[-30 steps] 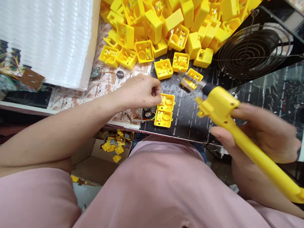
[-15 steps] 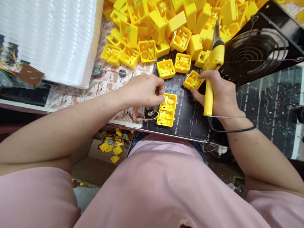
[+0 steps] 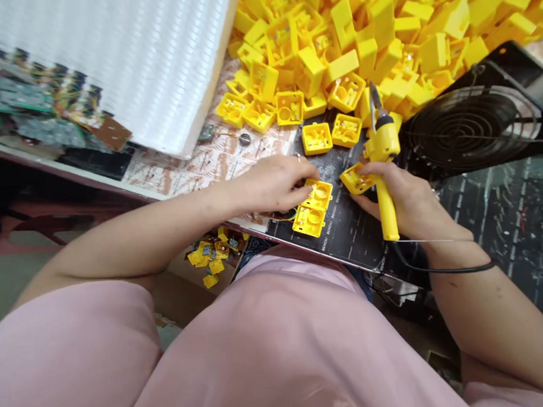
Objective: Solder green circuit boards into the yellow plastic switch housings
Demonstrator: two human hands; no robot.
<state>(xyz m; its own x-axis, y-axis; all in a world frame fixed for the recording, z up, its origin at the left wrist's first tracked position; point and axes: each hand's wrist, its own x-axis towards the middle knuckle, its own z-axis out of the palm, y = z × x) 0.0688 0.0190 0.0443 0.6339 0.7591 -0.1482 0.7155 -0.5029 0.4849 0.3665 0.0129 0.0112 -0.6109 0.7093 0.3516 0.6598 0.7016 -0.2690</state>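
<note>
Two open yellow cases lie against each other near the front edge of the black bench mat. My left hand reaches over the upper one, its fingers bent at that case's left side; whether they pinch anything is hidden. In my right hand is a yellow soldering tool with its dark tip pointing up and away. The thumb and fingers of that same hand also hold a small yellow case. Two more open cases stand just beyond.
A large heap of yellow cases covers the back. At the right stands a black fan. White foam and circuit boards are at the left. Below the edge, a box holds yellow pieces.
The camera view has shifted, so the bench appears farther right and lower. My left hand has spread over the upper case. My right hand still holds the tool and small case.
</note>
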